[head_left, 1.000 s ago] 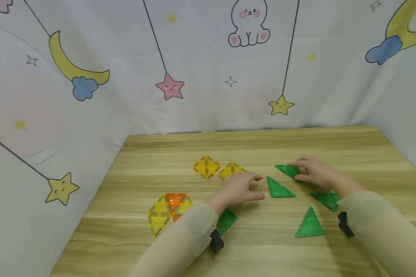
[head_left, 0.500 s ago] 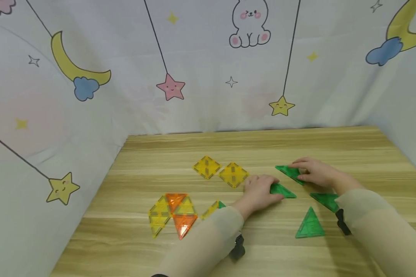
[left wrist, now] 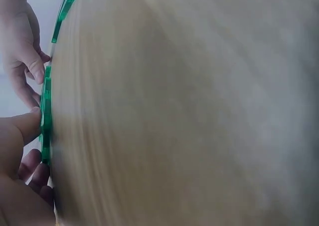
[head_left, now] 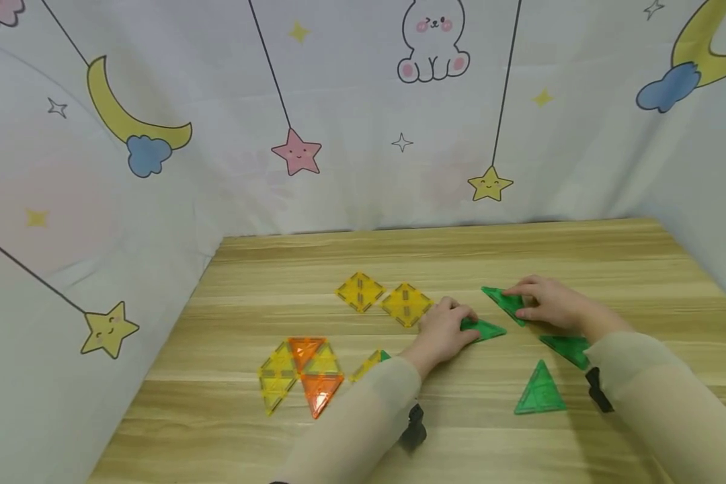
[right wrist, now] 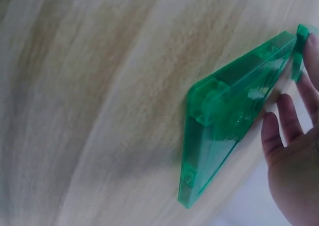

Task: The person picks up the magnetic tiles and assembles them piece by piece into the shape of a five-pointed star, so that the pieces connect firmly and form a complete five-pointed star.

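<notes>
In the head view my left hand grips a green triangular magnetic tile flat on the table, fingers on its far side and thumb on the near one. In the left wrist view the thumb presses that tile's edge. Further right, my right hand pinches a second green triangular tile between thumb and fingers. A narrow gap separates the two held tiles. Close below the right hand lies another green triangle, large in the right wrist view, untouched by the fingers.
One more green triangle lies nearer the front. Two yellow diamonds are left of my hands. A cluster of yellow and orange triangles lies at the left. My left sleeve partly covers a yellow piece and a green one.
My left hand has moved right from beside the yellow diamonds and taken hold of a green triangle, which has then turned and shifted left. The right hand's tile has turned slightly.
</notes>
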`<action>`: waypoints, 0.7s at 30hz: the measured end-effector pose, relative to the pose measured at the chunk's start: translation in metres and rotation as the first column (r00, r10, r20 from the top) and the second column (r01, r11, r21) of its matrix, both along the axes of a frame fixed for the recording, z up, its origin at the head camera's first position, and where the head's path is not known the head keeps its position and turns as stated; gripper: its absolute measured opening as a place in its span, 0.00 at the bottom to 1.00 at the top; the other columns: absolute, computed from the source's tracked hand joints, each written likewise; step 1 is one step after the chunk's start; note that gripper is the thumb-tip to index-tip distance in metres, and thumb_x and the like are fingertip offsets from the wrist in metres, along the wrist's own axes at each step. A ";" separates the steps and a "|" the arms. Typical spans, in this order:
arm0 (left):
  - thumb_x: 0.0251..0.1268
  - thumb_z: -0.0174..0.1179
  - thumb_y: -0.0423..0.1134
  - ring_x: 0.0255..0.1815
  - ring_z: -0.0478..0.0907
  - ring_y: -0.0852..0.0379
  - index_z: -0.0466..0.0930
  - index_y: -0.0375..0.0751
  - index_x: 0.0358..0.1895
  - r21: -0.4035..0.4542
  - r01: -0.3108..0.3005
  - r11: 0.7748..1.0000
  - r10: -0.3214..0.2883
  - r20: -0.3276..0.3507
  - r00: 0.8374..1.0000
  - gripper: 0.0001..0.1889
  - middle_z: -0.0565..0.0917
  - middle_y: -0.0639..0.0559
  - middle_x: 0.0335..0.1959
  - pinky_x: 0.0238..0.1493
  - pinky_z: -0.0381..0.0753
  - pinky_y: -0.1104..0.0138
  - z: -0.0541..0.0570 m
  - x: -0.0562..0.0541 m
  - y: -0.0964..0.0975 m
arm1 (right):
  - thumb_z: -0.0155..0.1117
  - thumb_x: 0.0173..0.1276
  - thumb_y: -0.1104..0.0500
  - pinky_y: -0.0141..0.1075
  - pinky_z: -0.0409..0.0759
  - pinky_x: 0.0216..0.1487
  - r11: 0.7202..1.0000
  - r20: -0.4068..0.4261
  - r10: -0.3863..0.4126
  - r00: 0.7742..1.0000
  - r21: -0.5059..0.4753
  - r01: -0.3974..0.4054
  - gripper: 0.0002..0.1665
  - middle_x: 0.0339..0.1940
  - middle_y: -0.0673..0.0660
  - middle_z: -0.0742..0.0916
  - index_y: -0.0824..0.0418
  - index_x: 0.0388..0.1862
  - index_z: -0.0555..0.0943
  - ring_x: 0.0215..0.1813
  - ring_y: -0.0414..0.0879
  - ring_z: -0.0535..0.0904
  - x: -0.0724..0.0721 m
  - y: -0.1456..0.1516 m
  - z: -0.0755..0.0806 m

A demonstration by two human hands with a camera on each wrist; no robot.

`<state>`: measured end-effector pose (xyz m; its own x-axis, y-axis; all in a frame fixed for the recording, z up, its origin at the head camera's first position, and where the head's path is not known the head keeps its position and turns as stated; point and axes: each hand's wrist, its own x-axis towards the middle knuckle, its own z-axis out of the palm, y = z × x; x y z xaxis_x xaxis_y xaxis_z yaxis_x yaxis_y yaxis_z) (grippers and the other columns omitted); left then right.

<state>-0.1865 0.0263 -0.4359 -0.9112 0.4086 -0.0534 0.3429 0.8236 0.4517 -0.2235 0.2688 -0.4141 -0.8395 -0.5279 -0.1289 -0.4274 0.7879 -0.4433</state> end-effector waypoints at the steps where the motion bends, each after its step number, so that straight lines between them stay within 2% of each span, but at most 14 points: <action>1: 0.62 0.59 0.54 0.46 0.66 0.62 0.80 0.62 0.47 0.014 -0.001 1.000 0.001 0.002 1.000 0.12 0.70 0.61 0.48 0.47 0.64 0.65 0.000 0.000 -0.001 | 0.62 0.65 0.51 0.61 0.66 0.53 1.000 -0.005 -0.006 1.000 0.004 0.006 0.29 0.59 0.67 0.72 0.59 0.63 0.73 0.57 0.67 0.68 0.001 0.000 0.000; 4: 0.61 0.60 0.53 0.44 0.65 0.61 0.79 0.58 0.49 0.042 0.000 0.999 -0.001 0.005 1.000 0.14 0.68 0.59 0.46 0.44 0.64 0.67 0.000 0.000 -0.005 | 0.63 0.64 0.49 0.61 0.66 0.52 1.000 -0.019 -0.014 1.000 0.017 0.014 0.29 0.58 0.67 0.73 0.58 0.63 0.74 0.56 0.65 0.69 0.003 -0.002 0.000; 8: 0.60 0.62 0.52 0.45 0.66 0.60 0.78 0.51 0.52 0.057 -0.005 0.998 0.005 0.002 1.000 0.19 0.69 0.56 0.46 0.46 0.66 0.69 0.001 -0.001 -0.010 | 0.63 0.64 0.48 0.58 0.68 0.51 1.000 -0.008 0.007 1.000 0.005 -0.007 0.31 0.56 0.66 0.73 0.59 0.63 0.74 0.54 0.62 0.71 0.005 -0.005 0.000; 12: 0.60 0.62 0.51 0.49 0.69 0.60 0.78 0.49 0.54 0.035 0.044 0.998 -0.043 -0.033 0.999 0.20 0.71 0.55 0.49 0.50 0.67 0.69 0.003 -0.003 -0.016 | 0.64 0.63 0.48 0.53 0.71 0.47 1.000 0.008 0.013 1.000 -0.013 -0.012 0.31 0.53 0.65 0.74 0.60 0.63 0.74 0.49 0.57 0.73 0.007 -0.007 0.001; 17: 0.62 0.61 0.51 0.49 0.67 0.58 0.78 0.52 0.58 -0.062 0.109 0.992 -0.113 -0.063 0.992 0.21 0.72 0.54 0.51 0.46 0.65 0.68 0.007 -0.005 -0.023 | 0.65 0.62 0.47 0.44 0.70 0.41 1.000 0.013 0.016 1.000 -0.009 -0.016 0.32 0.46 0.60 0.74 0.60 0.62 0.74 0.40 0.48 0.70 0.008 -0.009 -0.001; 21: 0.63 0.59 0.52 0.53 0.67 0.56 0.76 0.57 0.60 -0.129 0.100 0.987 -0.105 -0.034 0.994 0.22 0.72 0.55 0.55 0.43 0.62 0.64 0.011 -0.008 -0.027 | 0.66 0.61 0.47 0.39 0.67 0.37 1.000 0.027 0.018 0.999 -0.006 -0.018 0.33 0.41 0.58 0.73 0.60 0.62 0.74 0.36 0.46 0.66 0.009 -0.012 -0.002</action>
<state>-0.1944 -0.0012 -0.4250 -0.8672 0.4925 -0.0742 0.4447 0.8327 0.3298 -0.2146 0.2570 -0.4160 -0.8260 -0.5438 -0.1485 -0.4293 0.7776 -0.4595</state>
